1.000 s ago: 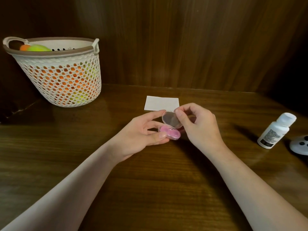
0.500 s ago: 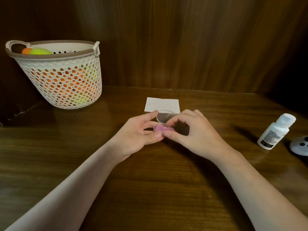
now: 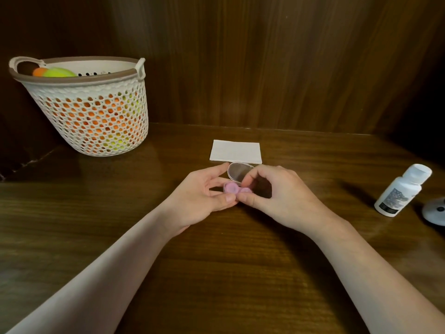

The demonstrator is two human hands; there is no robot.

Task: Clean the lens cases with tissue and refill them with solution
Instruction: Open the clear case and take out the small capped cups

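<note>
Right hand drops from lid to the pink caps

A second ago the right hand pinched the clear lid from above, knuckles raised over the case. Now its fingertips have come down onto the pink round caps inside, just below the lid. The lid, then tilted toward the camera, stands further open, nearer the tissue.

Both hands meet, left cupped, right (fingertips pinching)

Basket far left – tissue centre – bottle right, on table.
</note>
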